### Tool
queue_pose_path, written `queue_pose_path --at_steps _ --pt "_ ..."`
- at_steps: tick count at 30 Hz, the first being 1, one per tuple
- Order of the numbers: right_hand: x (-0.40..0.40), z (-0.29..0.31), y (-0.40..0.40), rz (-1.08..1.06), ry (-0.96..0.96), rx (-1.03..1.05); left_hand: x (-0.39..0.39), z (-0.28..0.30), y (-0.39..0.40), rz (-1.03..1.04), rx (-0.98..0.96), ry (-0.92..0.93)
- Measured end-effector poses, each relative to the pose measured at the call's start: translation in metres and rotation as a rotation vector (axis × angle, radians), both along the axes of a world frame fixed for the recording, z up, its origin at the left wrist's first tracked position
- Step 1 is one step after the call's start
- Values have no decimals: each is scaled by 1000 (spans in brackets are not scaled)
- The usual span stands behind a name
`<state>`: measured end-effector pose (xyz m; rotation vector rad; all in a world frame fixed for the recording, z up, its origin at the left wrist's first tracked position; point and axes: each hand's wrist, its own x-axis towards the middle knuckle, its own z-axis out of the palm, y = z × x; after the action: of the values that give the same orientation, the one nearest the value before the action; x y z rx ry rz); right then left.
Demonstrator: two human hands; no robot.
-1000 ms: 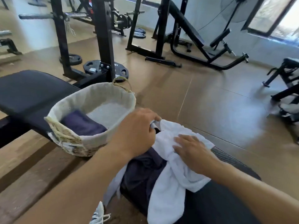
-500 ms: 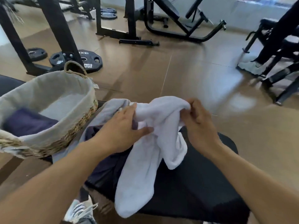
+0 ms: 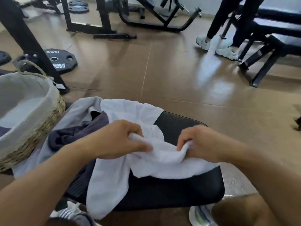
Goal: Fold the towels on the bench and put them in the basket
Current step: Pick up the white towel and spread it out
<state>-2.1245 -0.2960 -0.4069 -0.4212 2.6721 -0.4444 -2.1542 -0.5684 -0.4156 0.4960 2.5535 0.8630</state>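
White towel (image 3: 145, 162) lies crumpled across the black bench pad (image 3: 175, 190); one end hangs over the near edge of the pad, the far part spreads flat toward the pad's far end. Left hand (image 3: 118, 141) pinches a bunched fold of the white towel between thumb and curled fingers. Right hand (image 3: 203, 142) grips another fold of the same towel, fingers curled round it. The two hands are apart, with a slack span of cloth between them.

Dark purple towel (image 3: 78, 134) sits bunched on the pad, left of the white one and partly under it. Light grey towel (image 3: 75, 111) lies beneath both, reaching the basket's side.

Woven basket (image 3: 40, 128) with pale cloth liner stands at the left on the bench, touching the grey towel; a dark cloth edge shows inside at its lower left, item not identifiable.

Beyond: brown floor (image 3: 162, 70), weight plate (image 3: 60, 61) beside a black rack upright, a second bench (image 3: 276, 46) at right, and another person's legs with white shoes (image 3: 226, 51) next to it.
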Motion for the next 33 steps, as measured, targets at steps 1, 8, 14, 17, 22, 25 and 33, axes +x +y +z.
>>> queue_pose_path --at_steps 1,8,14,17,22,25,33 --pt "3 -3 5 65 -48 208 3 -3 3 -39 -35 -14" --pt "5 -6 17 -26 -263 107 -4 -16 11 -202 -288 247" --pt "-2 -38 3 -67 14 -81 -6 -22 11 -297 -297 174" --pt "-1 -45 -12 -99 -30 -334 -8 -26 12 -277 -160 201" --pt "-10 -44 -20 -240 -153 -487 -4 -29 19 -196 36 244" --pt "-10 -41 -21 -285 -279 -657 -1 -25 24 -124 141 193" --pt "-2 -21 -17 -267 -248 -731 9 -7 31 38 242 41"
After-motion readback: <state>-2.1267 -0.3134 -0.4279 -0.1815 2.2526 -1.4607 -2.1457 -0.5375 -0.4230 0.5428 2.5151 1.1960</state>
